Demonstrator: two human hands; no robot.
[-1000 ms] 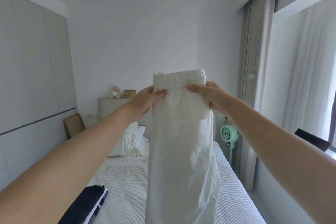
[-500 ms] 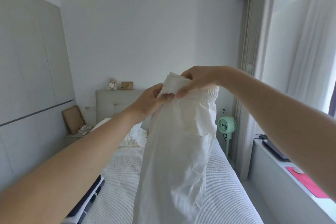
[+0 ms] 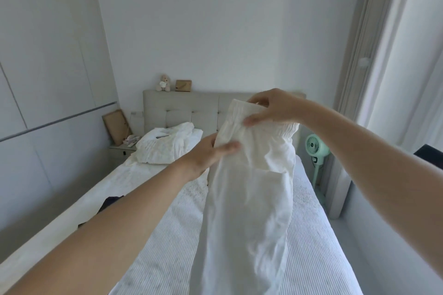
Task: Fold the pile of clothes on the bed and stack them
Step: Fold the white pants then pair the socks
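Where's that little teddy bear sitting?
In the head view, the teddy bear sits on top of the headboard at its left end, just left of a small wooden box.

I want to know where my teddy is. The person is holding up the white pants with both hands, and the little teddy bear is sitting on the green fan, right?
Not quite. The teddy bear sits on top of the bed's headboard, beside a small wooden frame, not on the green fan. The head view shows it. The rest is right: the left hand and right hand hold up the white pants.
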